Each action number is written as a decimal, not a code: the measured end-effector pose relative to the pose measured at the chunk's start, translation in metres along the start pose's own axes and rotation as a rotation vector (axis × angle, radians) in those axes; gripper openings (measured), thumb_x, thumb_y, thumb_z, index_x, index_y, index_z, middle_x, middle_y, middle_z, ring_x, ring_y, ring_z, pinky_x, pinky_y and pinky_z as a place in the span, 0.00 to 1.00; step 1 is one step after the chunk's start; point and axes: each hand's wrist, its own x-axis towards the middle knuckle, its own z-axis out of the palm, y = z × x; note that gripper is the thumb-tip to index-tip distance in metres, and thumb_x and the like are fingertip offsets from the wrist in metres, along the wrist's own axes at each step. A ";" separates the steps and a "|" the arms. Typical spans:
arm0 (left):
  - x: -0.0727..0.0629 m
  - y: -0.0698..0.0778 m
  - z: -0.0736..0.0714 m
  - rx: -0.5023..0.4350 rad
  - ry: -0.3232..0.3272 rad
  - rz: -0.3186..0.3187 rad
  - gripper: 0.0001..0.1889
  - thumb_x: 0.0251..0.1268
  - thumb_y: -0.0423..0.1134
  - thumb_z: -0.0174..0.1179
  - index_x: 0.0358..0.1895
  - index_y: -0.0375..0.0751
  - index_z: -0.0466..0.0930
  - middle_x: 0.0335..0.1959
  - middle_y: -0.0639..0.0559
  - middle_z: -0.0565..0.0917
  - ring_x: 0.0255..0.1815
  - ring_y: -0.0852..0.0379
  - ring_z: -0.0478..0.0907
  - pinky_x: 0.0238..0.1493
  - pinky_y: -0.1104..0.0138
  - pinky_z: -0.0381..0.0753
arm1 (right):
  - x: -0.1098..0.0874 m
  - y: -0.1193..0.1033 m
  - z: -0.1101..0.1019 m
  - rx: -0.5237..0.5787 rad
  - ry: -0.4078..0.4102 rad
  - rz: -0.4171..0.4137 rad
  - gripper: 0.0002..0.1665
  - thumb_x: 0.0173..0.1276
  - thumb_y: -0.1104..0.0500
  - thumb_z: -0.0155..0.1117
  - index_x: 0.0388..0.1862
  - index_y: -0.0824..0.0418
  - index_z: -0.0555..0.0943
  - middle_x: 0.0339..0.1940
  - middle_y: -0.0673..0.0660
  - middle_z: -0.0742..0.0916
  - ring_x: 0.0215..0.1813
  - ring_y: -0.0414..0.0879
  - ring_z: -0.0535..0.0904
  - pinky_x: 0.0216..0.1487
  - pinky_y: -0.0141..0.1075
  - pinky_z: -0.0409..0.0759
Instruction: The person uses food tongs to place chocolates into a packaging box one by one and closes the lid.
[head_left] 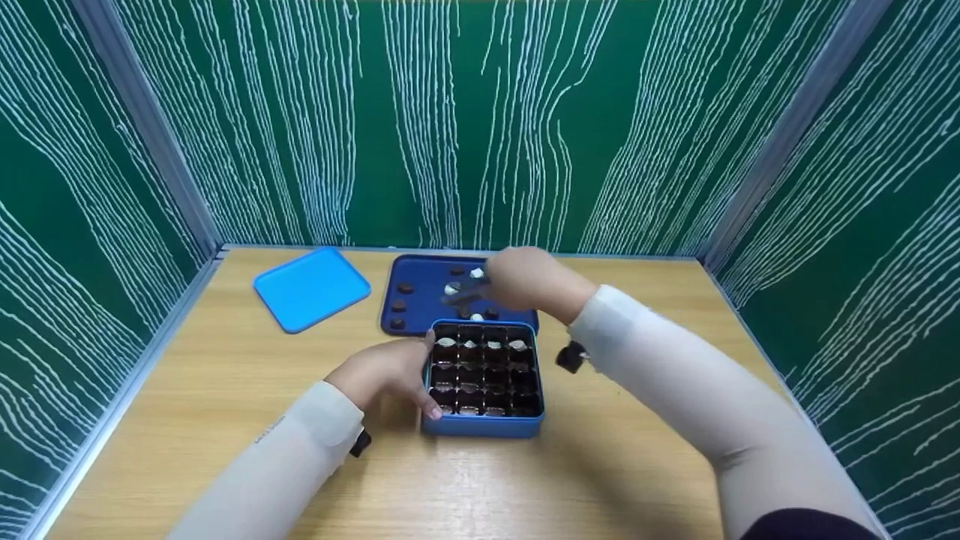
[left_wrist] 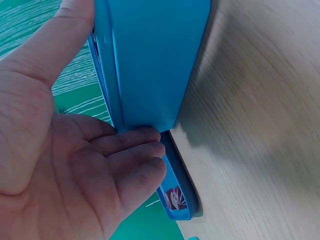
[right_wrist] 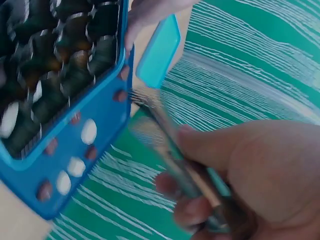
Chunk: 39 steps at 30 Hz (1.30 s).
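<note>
My left hand (head_left: 394, 371) holds the left side of a blue box (head_left: 484, 426), its thumb over the near left corner and its other fingers farther back. In the left wrist view the fingertips rest against the box's outer wall (left_wrist: 155, 60). A dark brown compartment insert (head_left: 487, 379) fills the box, with several white chocolates (head_left: 494, 345) lying in a far row. Above a dark blue tray (head_left: 427, 271) behind the box, my right hand (head_left: 525, 277) grips metal tongs (right_wrist: 175, 150). Their tips are spread and blurred. Brown and white chocolates (right_wrist: 89, 131) are scattered on the tray.
A bright blue lid (head_left: 311, 289) lies at the back left of the wooden table (head_left: 622, 465). Green panels with white streaks (head_left: 510, 135) enclose the back and both sides. The box's far rim overlaps the tray in the head view.
</note>
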 end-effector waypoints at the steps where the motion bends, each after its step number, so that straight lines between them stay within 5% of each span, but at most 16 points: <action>1: -0.001 0.000 0.000 -0.001 0.002 -0.001 0.82 0.48 0.59 0.92 0.95 0.35 0.40 0.91 0.33 0.65 0.89 0.39 0.70 0.92 0.47 0.68 | 0.007 -0.004 0.004 0.039 0.013 -0.008 0.21 0.89 0.45 0.63 0.42 0.58 0.90 0.29 0.50 0.86 0.27 0.43 0.79 0.31 0.37 0.83; 4: -0.003 -0.001 0.000 -0.007 0.011 -0.003 0.80 0.49 0.59 0.92 0.95 0.36 0.41 0.91 0.34 0.66 0.89 0.39 0.70 0.91 0.47 0.69 | 0.027 -0.020 0.017 0.104 0.027 -0.023 0.18 0.87 0.46 0.66 0.45 0.57 0.91 0.31 0.50 0.88 0.27 0.43 0.81 0.31 0.37 0.84; 7: -0.004 -0.003 0.001 -0.019 0.028 0.014 0.79 0.49 0.59 0.92 0.95 0.34 0.44 0.91 0.34 0.66 0.90 0.38 0.69 0.92 0.47 0.68 | 0.045 -0.037 0.027 0.056 0.042 -0.057 0.15 0.85 0.49 0.68 0.40 0.57 0.89 0.31 0.51 0.87 0.29 0.46 0.80 0.35 0.42 0.87; 14: -0.005 -0.004 0.002 -0.007 0.069 0.024 0.67 0.47 0.59 0.93 0.88 0.33 0.65 0.85 0.36 0.76 0.83 0.36 0.77 0.87 0.44 0.75 | 0.075 -0.063 0.044 -0.002 0.063 -0.119 0.17 0.82 0.55 0.70 0.29 0.54 0.79 0.32 0.55 0.88 0.34 0.51 0.82 0.48 0.55 0.94; 24: -0.008 0.000 -0.002 -0.011 0.044 -0.001 0.72 0.47 0.59 0.93 0.91 0.33 0.59 0.89 0.35 0.70 0.88 0.36 0.71 0.91 0.45 0.70 | 0.092 -0.062 0.051 0.016 -0.004 -0.094 0.17 0.86 0.54 0.68 0.33 0.56 0.80 0.29 0.53 0.83 0.35 0.51 0.78 0.41 0.46 0.80; 31: -0.005 0.002 -0.002 -0.008 0.014 0.005 0.79 0.49 0.60 0.92 0.94 0.33 0.43 0.90 0.35 0.68 0.87 0.38 0.72 0.90 0.47 0.72 | 0.087 -0.038 0.048 0.002 -0.019 -0.013 0.09 0.84 0.55 0.72 0.44 0.61 0.88 0.40 0.58 0.92 0.37 0.51 0.84 0.49 0.49 0.91; 39: -0.002 0.002 -0.001 0.000 0.003 -0.009 0.82 0.48 0.58 0.92 0.95 0.34 0.38 0.91 0.34 0.66 0.88 0.40 0.72 0.91 0.49 0.70 | 0.077 0.031 0.052 0.014 0.075 0.058 0.08 0.82 0.60 0.67 0.49 0.63 0.89 0.49 0.62 0.95 0.50 0.57 0.92 0.59 0.52 0.93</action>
